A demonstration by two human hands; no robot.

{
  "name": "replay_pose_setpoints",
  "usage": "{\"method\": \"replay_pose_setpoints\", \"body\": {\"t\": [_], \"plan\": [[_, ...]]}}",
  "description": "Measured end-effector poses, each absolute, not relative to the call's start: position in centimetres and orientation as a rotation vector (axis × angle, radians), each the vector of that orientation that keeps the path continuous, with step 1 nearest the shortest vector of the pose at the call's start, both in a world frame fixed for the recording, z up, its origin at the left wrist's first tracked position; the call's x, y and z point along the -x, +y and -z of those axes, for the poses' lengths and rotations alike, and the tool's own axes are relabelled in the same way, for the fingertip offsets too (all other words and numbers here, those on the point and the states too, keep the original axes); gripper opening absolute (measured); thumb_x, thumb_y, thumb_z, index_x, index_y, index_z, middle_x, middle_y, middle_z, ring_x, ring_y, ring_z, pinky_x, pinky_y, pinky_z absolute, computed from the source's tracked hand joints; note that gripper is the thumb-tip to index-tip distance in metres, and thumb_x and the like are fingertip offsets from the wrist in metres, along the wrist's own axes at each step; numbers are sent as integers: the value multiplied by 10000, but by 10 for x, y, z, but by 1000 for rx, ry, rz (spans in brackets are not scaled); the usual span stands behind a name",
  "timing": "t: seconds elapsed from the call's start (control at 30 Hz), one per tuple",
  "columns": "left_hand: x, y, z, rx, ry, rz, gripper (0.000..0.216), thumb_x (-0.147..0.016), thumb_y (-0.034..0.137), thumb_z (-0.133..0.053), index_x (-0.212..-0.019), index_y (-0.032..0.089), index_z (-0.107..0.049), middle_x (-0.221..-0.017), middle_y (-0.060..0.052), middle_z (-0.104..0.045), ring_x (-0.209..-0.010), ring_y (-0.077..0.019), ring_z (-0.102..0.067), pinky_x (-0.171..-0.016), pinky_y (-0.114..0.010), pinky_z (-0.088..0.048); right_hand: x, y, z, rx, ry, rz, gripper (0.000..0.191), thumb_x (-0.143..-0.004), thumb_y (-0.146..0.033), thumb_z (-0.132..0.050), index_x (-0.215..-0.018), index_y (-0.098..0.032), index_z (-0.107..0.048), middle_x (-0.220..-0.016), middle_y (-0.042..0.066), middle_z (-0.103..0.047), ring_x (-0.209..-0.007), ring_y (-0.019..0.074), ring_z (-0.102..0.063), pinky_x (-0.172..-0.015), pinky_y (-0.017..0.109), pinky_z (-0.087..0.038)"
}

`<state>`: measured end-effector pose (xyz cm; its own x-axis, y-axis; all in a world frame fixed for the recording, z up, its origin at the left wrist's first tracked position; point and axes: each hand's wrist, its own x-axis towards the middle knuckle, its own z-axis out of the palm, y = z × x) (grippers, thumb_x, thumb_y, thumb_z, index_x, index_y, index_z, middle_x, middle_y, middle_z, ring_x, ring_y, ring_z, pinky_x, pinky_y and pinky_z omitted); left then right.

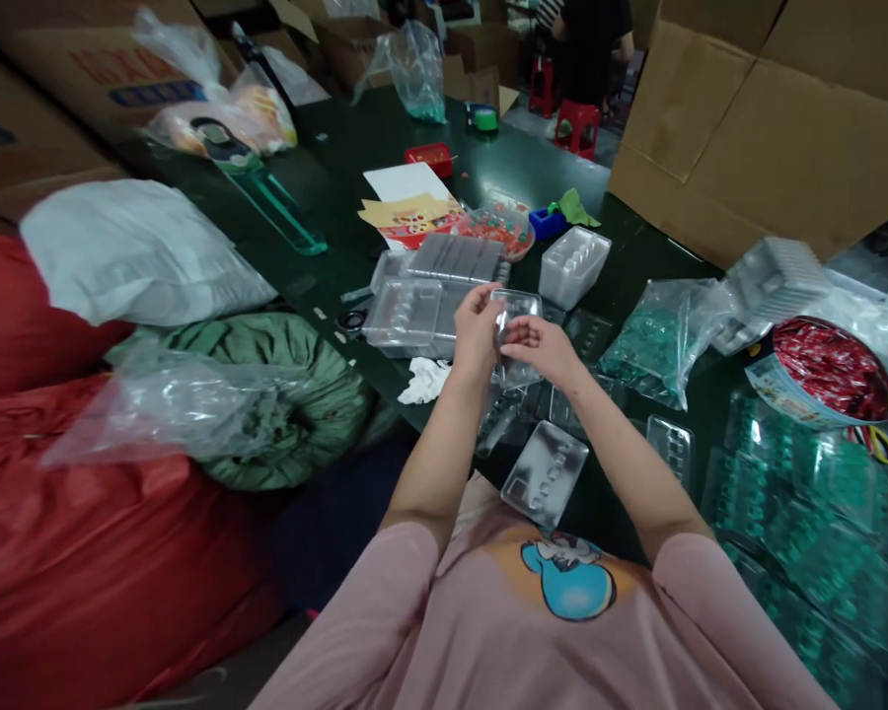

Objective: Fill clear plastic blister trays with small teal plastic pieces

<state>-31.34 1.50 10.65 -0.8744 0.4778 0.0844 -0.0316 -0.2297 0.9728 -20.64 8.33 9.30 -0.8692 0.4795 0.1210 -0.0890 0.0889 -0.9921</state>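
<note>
My left hand (479, 325) grips the left edge of a clear plastic tray (519, 306) with moulded hollows, held up over the dark green table. From the other side my right hand (539, 347) closes its fingers on the same tray's front. Just beyond them lie stacked clear plastic trays (414, 311). Below my wrists, a single clear blister tray (545, 473) rests tilted at the table's near edge. Another small tray (670, 449) is right of my right forearm. A crumpled white tissue (423, 381) sits left of my left wrist.
Filled trays with green pieces (806, 532) cover the right side. Behind them stand a tub of red packets (829, 370) and a bag of green pieces (655, 340). Bulky red sacks (81, 552) crowd the left. A large cardboard box (770, 128) rises at back right.
</note>
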Motion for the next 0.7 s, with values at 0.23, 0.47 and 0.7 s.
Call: {"method": "replay_pose_setpoints", "body": {"t": [0.23, 0.47, 0.7], "plan": [[276, 0, -80, -383, 1056, -1962, 480, -927, 503, -477, -1271, 188, -591, -1103, -101, -679, -1089, -243, -636, -919, -364, -507, 188, 58, -93, 600, -2053, -1648, 314, -621, -175, -639, -929, -209, -582, -674, -68, -583, -610, 112, -554, -689, 290, -474], [261, -41, -70, -759, 1120, -1904, 837, -734, 552, -736, -1462, 285, -422, -1558, -71, -362, -1473, -309, -243, -1190, -425, -222, 161, 41, -109, 535, -1584, -2128, 301, -614, -274, -759, -857, -204, -596, -738, -34, -604, -693, 109, -564, -717, 272, -485], [250, -50, -67, -817, 1072, -1686, 1099, -656, 604, -777, -1545, 299, -208, -1572, -104, -328, -1458, -369, -255, -1181, -483, -226, 139, 44, -121, 552, -1426, -2354, 386, -553, -348, -867, -819, -193, -633, -711, -29, -617, -653, 97, -569, -641, 237, -489]]}}
